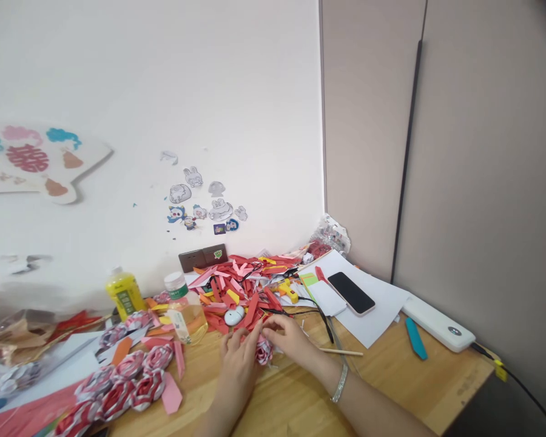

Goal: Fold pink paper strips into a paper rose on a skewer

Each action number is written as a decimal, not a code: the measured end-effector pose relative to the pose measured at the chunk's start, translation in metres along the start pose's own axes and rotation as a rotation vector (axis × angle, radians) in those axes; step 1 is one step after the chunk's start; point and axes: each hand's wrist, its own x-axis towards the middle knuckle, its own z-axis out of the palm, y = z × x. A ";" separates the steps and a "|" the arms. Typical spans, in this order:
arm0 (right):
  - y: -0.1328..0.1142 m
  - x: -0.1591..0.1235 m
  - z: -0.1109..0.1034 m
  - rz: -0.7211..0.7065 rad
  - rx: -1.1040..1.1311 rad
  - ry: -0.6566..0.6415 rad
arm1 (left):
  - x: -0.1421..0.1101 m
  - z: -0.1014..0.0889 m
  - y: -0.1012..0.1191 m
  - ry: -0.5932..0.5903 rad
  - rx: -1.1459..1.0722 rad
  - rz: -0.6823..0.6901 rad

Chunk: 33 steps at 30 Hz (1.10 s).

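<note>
A small pink-and-white striped folded rose (264, 351) sits between my two hands above the wooden table. My left hand (240, 359) is closed around its left side, fingertips at the top. From the right, my right hand (287, 337) curls over with thumb and forefinger pinched at the rose's upper edge; a silvery bracelet circles that wrist. What lies exactly between the fingertips is partly hidden. Several finished-looking striped roses (119, 397) lie in a cluster at the left. Just behind my hands spreads a heap of red, pink and orange paper strips (250, 285).
A yellow bottle (125, 294) and a clear bottle of amber liquid (195, 318) stand left of the heap. A yellow glue gun (287, 291) with a cable lies behind. To the right are a phone (351, 292), white paper, a thin stick (341, 351) and a white power strip-like box (439, 325).
</note>
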 end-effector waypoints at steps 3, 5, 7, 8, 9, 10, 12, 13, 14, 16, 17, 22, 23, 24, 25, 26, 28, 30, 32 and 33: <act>0.003 0.002 0.001 0.027 0.038 0.017 | -0.001 -0.004 0.002 0.029 -0.049 0.074; 0.003 0.003 0.001 0.040 0.064 0.043 | -0.002 -0.002 0.002 0.046 -0.098 0.064; 0.003 0.005 0.000 0.052 0.095 0.078 | -0.002 0.002 -0.001 0.057 -0.218 -0.033; 0.003 0.005 -0.001 0.058 0.115 0.099 | -0.002 0.005 -0.002 0.063 -0.316 -0.119; 0.004 0.006 -0.002 0.065 0.137 0.123 | -0.002 0.008 -0.004 0.064 -0.420 -0.210; 0.004 0.007 -0.003 0.073 0.161 0.151 | -0.002 0.010 -0.005 0.060 -0.516 -0.290; 0.007 0.009 -0.004 0.092 0.212 0.215 | -0.001 0.013 -0.006 0.029 -0.653 -0.399; 0.008 0.010 -0.005 0.103 0.239 0.247 | 0.000 0.013 -0.006 -0.003 -0.720 -0.455; 0.009 0.011 -0.005 0.115 0.268 0.277 | 0.001 0.013 -0.004 -0.044 -0.803 -0.529; 0.011 0.012 -0.006 0.145 0.333 0.325 | 0.003 0.012 0.000 -0.125 -0.996 -0.702; 0.012 0.011 -0.005 0.162 0.370 0.342 | 0.004 0.011 0.002 -0.157 -1.073 -0.769; 0.009 0.007 0.003 0.238 0.562 0.356 | 0.008 0.010 0.010 -0.211 -1.243 -0.840; 0.008 0.005 0.005 0.247 0.595 0.351 | 0.008 0.010 0.010 -0.216 -1.270 -0.843; 0.006 0.004 0.006 0.252 0.625 0.346 | 0.009 0.010 0.010 -0.220 -1.294 -0.848; 0.005 0.004 0.008 0.255 0.653 0.342 | 0.009 0.011 0.010 -0.224 -1.316 -0.857; 0.003 0.003 0.009 0.255 0.677 0.338 | 0.010 0.011 0.010 -0.230 -1.336 -0.869; 0.000 0.003 0.011 0.246 0.713 0.324 | 0.011 0.011 0.011 -0.249 -1.371 -0.897; -0.003 0.003 0.011 0.239 0.735 0.299 | 0.012 0.011 0.012 -0.270 -1.398 -0.918; -0.004 0.003 0.011 0.239 0.745 0.272 | 0.012 0.011 0.013 -0.277 -1.415 -0.933; -0.004 0.003 0.012 0.242 0.745 0.260 | 0.013 0.011 0.013 -0.274 -1.421 -0.941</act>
